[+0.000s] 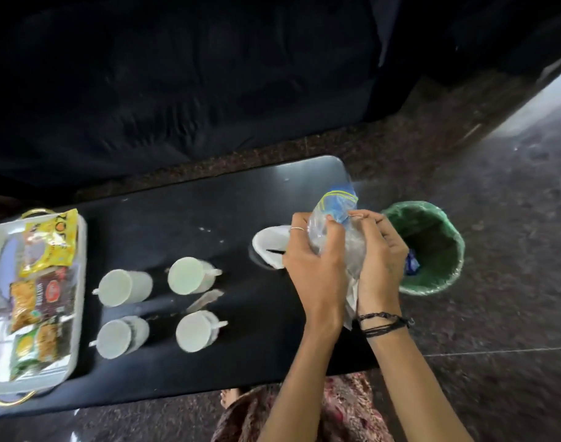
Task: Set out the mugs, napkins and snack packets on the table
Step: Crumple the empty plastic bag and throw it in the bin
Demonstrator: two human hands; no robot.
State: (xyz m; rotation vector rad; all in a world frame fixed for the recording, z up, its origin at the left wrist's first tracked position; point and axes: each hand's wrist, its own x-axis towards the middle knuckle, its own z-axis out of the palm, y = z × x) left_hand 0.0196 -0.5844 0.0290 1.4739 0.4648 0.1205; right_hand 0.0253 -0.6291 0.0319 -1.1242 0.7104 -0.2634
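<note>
Head view: both hands work a clear plastic napkin bag point(331, 237) over the right end of the black table point(228, 199). Left hand point(314, 266) wraps the bag body, fingers curled and pressed around it. Right hand point(379, 253) pinches the bag neck near the blue-yellow printed top, thumb and forefinger closed on the film. White napkin paper point(352, 298) pokes out below, between the wrists.

A white napkin holder point(269, 247) sits on the table just left of the hands, partly hidden. Four white mugs point(190, 275) stand upside down in a two-by-two block mid-table. Snack packets point(46, 247) lie in the white tray point(80, 282) at the left end, not yet set out. Green-lined bin point(432, 247) on the floor just beside the table's right end.

Handling, my read: bag film is thin, slippery, tears easily; napkins are light and soft, they crumple if squeezed. Best hold the stack by its edges, flat. Mugs are rigid and breakable: take them by the handle or body. Packets are light and crinkly
</note>
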